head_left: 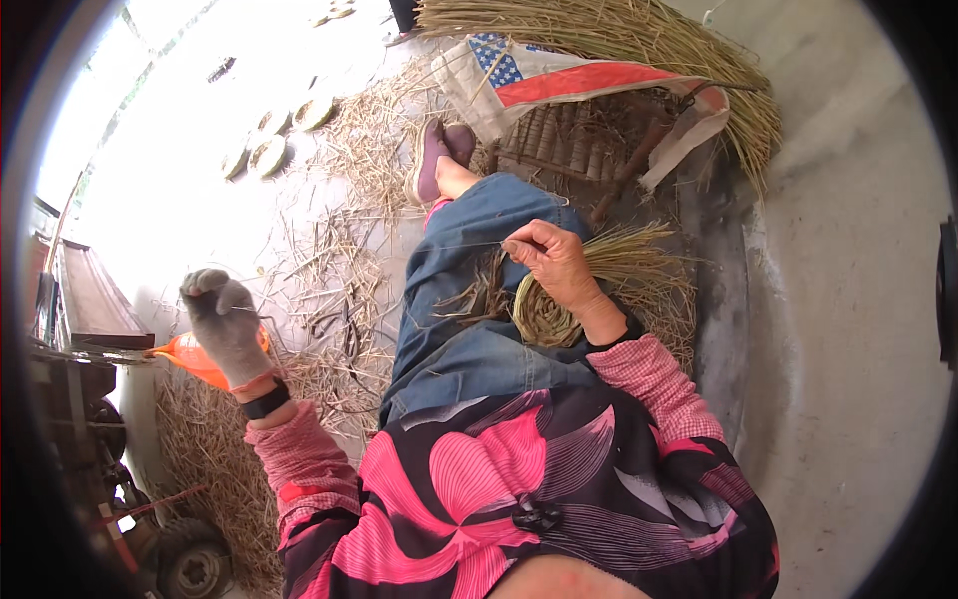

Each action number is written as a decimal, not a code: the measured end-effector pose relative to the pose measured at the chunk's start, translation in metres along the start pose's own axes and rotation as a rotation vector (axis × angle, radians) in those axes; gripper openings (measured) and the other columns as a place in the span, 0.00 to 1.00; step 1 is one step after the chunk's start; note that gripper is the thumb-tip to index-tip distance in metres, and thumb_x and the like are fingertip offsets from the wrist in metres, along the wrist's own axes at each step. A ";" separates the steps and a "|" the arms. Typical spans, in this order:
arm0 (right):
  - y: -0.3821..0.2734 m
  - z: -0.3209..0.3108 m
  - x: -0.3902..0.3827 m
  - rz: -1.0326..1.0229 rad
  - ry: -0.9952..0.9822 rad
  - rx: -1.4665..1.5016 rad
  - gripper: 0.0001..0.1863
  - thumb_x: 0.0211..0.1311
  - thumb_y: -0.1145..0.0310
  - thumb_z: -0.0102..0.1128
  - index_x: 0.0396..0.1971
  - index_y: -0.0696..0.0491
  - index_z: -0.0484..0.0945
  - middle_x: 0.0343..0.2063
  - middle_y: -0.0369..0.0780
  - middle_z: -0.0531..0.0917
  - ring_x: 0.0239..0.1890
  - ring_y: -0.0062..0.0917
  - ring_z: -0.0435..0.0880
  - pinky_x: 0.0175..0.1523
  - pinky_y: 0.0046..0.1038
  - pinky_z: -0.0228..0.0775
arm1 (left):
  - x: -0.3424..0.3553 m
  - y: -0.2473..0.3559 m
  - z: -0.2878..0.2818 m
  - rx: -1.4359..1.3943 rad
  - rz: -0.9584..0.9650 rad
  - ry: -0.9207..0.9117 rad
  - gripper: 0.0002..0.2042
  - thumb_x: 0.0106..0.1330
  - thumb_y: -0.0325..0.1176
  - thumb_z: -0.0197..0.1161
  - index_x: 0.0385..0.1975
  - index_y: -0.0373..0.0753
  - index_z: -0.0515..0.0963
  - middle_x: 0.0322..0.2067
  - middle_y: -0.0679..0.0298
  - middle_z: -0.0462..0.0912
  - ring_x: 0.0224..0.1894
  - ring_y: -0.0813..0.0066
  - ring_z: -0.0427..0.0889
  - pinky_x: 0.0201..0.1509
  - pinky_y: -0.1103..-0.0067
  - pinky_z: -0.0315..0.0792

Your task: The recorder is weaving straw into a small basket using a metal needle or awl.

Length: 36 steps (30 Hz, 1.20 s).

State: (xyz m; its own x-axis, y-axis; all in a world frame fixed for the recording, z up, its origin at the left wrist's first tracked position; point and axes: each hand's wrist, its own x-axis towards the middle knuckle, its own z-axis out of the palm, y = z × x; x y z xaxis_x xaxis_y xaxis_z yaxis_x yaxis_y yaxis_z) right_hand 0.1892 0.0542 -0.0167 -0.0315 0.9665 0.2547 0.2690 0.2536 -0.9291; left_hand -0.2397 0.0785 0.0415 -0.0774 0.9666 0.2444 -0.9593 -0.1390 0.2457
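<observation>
My right hand, bare, is raised over my lap with thumb and forefinger pinched on a thin pale strand. The strand stretches leftward and fades from sight against the bright floor. Out to the left is my left hand, in a grey glove, its fingers curled closed; what they hold, if anything, is too small to make out. On my denim-covered lap rests a round coil of plaited straw, partly covered by my right hand and wrist. Loose straw ends fan out to the right behind that wrist.
Straw bits litter the floor. A wooden seat with a striped cloth stands ahead, beside a big straw bundle. Several round straw pieces lie far left. An orange bag and wheeled machine are at left; a wall rises right.
</observation>
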 end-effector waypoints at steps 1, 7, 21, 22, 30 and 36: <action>-0.002 0.000 -0.001 0.002 -0.004 0.000 0.06 0.59 0.72 0.67 0.31 0.58 0.80 0.24 0.36 0.81 0.28 0.17 0.77 0.35 0.22 0.70 | 0.005 0.012 -0.007 0.020 -0.008 -0.017 0.08 0.70 0.33 0.54 0.27 0.43 0.72 0.25 0.72 0.72 0.29 0.81 0.73 0.20 0.85 0.60; -0.007 0.002 0.000 0.095 -0.097 0.009 0.05 0.59 0.73 0.67 0.30 0.58 0.80 0.23 0.35 0.80 0.28 0.15 0.75 0.35 0.21 0.70 | 0.025 0.057 -0.022 0.235 0.030 0.095 0.11 0.72 0.37 0.52 0.26 0.43 0.72 0.20 0.71 0.65 0.19 0.81 0.61 0.15 0.85 0.55; 0.003 0.001 0.000 0.053 -0.117 0.012 0.06 0.62 0.70 0.65 0.32 0.57 0.80 0.21 0.36 0.79 0.26 0.16 0.74 0.34 0.22 0.70 | 0.026 0.080 0.000 0.628 0.162 0.356 0.12 0.72 0.37 0.54 0.24 0.45 0.71 0.13 0.75 0.55 0.13 0.85 0.48 0.13 0.84 0.43; 0.001 0.002 0.002 0.054 -0.117 0.012 0.06 0.62 0.70 0.65 0.32 0.57 0.80 0.21 0.36 0.79 0.26 0.16 0.74 0.34 0.22 0.70 | 0.026 0.081 0.002 0.640 0.162 0.331 0.12 0.72 0.37 0.54 0.24 0.45 0.71 0.13 0.75 0.55 0.12 0.85 0.48 0.13 0.84 0.42; -0.007 0.007 0.002 0.011 -0.297 -0.021 0.06 0.63 0.72 0.64 0.31 0.59 0.82 0.26 0.33 0.83 0.31 0.13 0.77 0.38 0.19 0.71 | 0.016 0.083 0.019 0.802 0.250 0.445 0.13 0.72 0.36 0.54 0.22 0.47 0.69 0.14 0.75 0.55 0.12 0.85 0.48 0.13 0.84 0.42; 0.014 0.000 -0.002 0.080 -0.228 0.052 0.07 0.62 0.70 0.65 0.32 0.58 0.82 0.24 0.31 0.80 0.27 0.14 0.75 0.35 0.19 0.69 | 0.026 0.069 0.030 0.900 0.358 0.515 0.14 0.74 0.38 0.52 0.23 0.47 0.69 0.13 0.76 0.54 0.13 0.85 0.48 0.14 0.83 0.43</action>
State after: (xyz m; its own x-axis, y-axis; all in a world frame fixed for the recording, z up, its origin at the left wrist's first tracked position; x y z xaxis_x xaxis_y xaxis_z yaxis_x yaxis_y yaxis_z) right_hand 0.1932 0.0554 -0.0300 -0.2306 0.9658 0.1182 0.2295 0.1721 -0.9580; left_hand -0.2996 0.0871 0.0932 -0.6169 0.7841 0.0681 -0.3259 -0.3332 0.8848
